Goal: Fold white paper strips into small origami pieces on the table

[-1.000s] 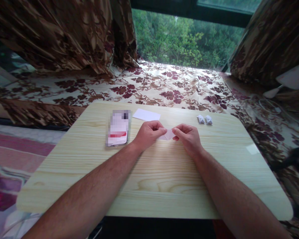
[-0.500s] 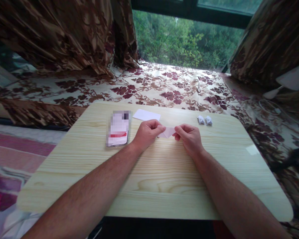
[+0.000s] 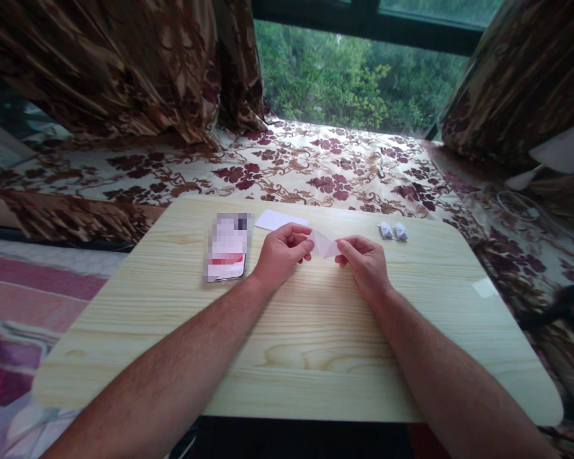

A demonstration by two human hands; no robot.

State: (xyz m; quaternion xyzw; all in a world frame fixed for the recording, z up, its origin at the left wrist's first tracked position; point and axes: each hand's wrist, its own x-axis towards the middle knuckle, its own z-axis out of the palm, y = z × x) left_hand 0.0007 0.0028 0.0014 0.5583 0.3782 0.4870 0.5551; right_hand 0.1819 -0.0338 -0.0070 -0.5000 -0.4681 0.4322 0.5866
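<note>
A small piece of folded white paper (image 3: 324, 244) is held up between my two hands, a little above the table. My left hand (image 3: 283, 252) pinches its left end between thumb and fingers. At the other end, the thumb and forefinger of my right hand (image 3: 362, 258) grip the paper's right corner. Crease lines cross the paper, and its lower edge comes to a blunt point. Just behind my left hand lies a flat stack of white paper (image 3: 280, 220), partly covered by that hand. Two small folded white paper shapes (image 3: 393, 231) sit beyond my right hand.
A phone (image 3: 227, 247), its picture blurred out, lies left of my left hand on the pale wooden table (image 3: 310, 357). Floral cloth (image 3: 335, 172) covers the ledge behind, below a window. A white cable and plug (image 3: 519, 185) rest at the right.
The folded paper has tilted and been turned between my fingers, now showing a taller face. My left fingers have shifted their hold slightly upward. The phone and paper shapes stay put.
</note>
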